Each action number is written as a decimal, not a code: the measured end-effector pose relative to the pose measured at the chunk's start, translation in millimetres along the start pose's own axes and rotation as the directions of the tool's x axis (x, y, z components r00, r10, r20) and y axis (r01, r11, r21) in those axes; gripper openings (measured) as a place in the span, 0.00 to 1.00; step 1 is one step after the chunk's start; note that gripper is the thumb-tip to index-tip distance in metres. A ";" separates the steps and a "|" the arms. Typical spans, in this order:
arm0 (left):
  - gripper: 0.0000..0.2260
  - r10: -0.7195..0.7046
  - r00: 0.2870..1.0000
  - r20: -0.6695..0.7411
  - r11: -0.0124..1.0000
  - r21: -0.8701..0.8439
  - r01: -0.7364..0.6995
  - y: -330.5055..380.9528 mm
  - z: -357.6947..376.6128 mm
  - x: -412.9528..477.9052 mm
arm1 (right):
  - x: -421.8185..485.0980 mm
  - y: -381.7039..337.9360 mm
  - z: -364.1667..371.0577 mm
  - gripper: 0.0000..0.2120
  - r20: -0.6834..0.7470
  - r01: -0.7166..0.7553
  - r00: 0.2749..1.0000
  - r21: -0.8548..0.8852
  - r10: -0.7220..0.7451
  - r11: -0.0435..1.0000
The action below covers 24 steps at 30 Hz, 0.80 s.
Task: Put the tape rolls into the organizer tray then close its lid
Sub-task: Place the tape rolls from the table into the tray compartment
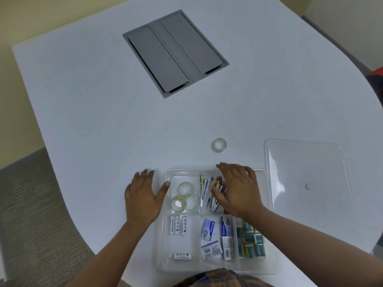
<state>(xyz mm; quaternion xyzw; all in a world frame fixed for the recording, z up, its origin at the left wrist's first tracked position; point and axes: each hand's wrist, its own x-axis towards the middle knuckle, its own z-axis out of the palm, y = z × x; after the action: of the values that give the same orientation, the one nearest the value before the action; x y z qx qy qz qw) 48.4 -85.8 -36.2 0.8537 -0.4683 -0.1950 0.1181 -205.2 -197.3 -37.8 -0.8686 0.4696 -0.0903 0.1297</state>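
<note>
Seen from above: a white table (pixel 103 100) with a clear organizer tray (pixel 167 264) at its near edge. Left hand (pixel 143 197) flat on the table just outside the tray's left wall, fingers spread, palm down, thumb tip touching the tray's rim; empty, gripping nothing. Right hand (pixel 238 189) spread open over the tray's far middle compartment, palm down, fingers extended above a bundle of clips and small metal pieces (pixel 209 195); whether it touches them cannot be told, and nothing seen held in it. Between the two hands, in the tray's far left compartment, three clear tape rolls (pixel 185 196) lying flat and bunched together, touching one another. One more tape roll (pixel 218 145) still out on the table, beyond the right hand's fingertips, apart from the tray. Clear lid (pixel 306 162) off, lying flat on the table to the right of the right hand, just beside the tray. Nearer than the left hand, white batteries (pixel 177 224) in a near compartment; nearer than the right hand, small boxes and packets (pixel 226 237). Far beyond both hands, a grey hatch (pixel 176 52) set into the table.
</note>
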 end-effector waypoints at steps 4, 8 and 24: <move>0.32 0.016 0.997 0.070 0.998 -0.063 -0.012 -19.8 13.8 4.2 | 51.4 0.9 -13.9 0.22 0.052 -0.140 0.990 0.148 0.134 0.979; 0.39 0.037 0.980 0.197 0.991 0.118 -0.061 -40.5 30.6 -2.1 | 89.5 15.9 -16.3 0.26 0.146 -0.194 0.974 0.155 0.172 0.969; 0.47 -0.006 0.850 0.527 0.975 0.193 -0.113 -56.6 32.4 15.8 | 113.4 1.7 -19.4 0.23 0.168 -0.130 0.981 0.224 0.093 0.966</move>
<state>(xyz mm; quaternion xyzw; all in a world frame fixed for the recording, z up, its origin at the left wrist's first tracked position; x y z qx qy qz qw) 84.4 -69.6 -90.5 0.7623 -0.5248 -0.3647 -0.1022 -150.4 -296.0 -15.9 -0.8239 0.4922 -0.0689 0.2723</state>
